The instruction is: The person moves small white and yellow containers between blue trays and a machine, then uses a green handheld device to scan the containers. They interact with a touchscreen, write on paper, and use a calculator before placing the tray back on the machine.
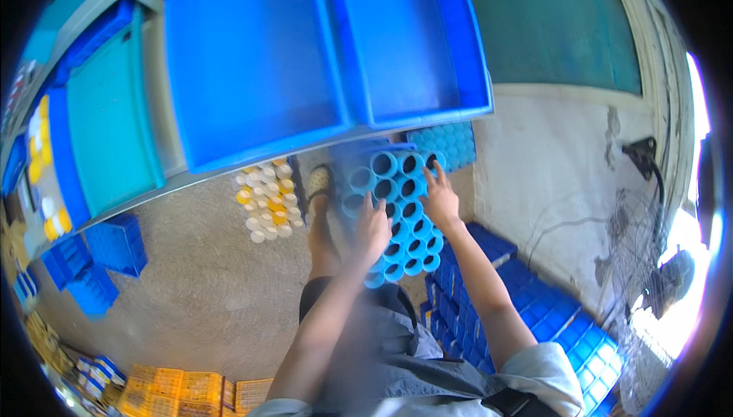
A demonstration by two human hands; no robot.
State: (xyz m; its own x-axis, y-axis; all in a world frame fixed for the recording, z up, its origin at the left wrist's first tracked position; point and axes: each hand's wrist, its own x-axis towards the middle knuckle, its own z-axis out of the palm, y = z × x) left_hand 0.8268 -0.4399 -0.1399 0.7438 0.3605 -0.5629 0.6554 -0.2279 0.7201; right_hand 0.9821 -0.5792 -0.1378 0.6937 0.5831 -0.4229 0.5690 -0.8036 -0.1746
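Observation:
A blue rack of open round tubes (403, 211) is held out in front of me, under the edge of a shelf. My left hand (372, 227) grips its left side, fingers spread over the tube mouths. My right hand (441, 199) grips the right side near the top. The rack's tubes look dark and hollow. Below it my bare leg and sandalled foot (319, 184) stand on the concrete floor.
Two large blue bins (252, 58) (412, 35) sit on the shelf above. White and yellow caps (267, 199) lie on the floor. Stacked blue racks (527, 295) line the right wall, by a fan (649, 264). More blue crates (99, 256) and yellow crates (183, 390) stand left.

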